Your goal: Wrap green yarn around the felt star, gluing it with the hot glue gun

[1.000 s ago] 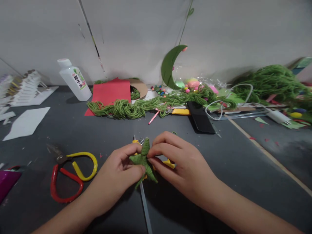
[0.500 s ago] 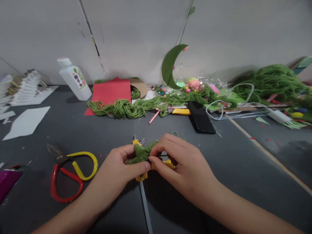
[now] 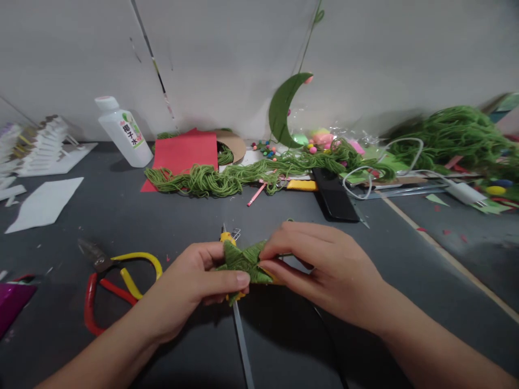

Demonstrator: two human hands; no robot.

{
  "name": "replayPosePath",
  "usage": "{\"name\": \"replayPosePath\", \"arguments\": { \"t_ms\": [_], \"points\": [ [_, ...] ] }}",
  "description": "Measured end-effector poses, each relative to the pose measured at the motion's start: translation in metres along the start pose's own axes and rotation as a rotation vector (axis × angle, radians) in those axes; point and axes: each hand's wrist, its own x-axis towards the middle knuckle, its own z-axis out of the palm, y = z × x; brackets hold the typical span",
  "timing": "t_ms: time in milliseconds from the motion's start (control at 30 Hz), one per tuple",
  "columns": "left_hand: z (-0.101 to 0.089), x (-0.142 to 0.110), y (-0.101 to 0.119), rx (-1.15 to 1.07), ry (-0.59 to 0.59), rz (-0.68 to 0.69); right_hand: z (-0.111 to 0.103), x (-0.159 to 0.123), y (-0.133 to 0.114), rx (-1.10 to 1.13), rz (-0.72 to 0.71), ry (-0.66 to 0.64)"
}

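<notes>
A star wrapped in green yarn (image 3: pixel 243 258) is between my hands at the near middle of the table. My left hand (image 3: pixel 203 275) is closed on it, with the thumb across its front. At the star's right edge, the thumb and fingertips of my right hand (image 3: pixel 320 265) are pinched together. What they grip looks like a strand of green yarn, mostly hidden. Behind and under the star lies a yellow hot glue gun (image 3: pixel 227 236), partly covered, with a pale glue stick (image 3: pixel 242 343) running out towards me.
Scissors with red and yellow handles (image 3: pixel 99 262) lie left of my hands. Further back are a white bottle (image 3: pixel 128 138), red paper (image 3: pixel 184 151), green yarn hanks (image 3: pixel 206 181), a black phone (image 3: pixel 335 197) and a white charger (image 3: pixel 464 193). A green crescent (image 3: pixel 279 111) leans against the wall.
The star turned from upright to lying more sideways in my left hand. My right hand shifted right along it, still pinching. My left forearm now covers part of the scissors' red handle.
</notes>
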Motion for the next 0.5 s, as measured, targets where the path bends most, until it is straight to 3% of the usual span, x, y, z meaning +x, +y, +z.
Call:
{"name": "replayPosePath", "arguments": {
  "t_ms": [167, 400, 500],
  "points": [
    [-0.003, 0.001, -0.001, -0.038, -0.067, 0.0, 0.0, -0.002, -0.002, -0.038, 0.037, 0.104],
    [-0.001, 0.002, -0.008, -0.116, -0.042, 0.084, 0.011, 0.005, -0.006, 0.573, 0.483, 0.05],
    [0.0, 0.002, -0.009, -0.122, -0.039, 0.11, 0.016, 0.007, -0.004, 0.717, 0.565, 0.001]
  ]
}}
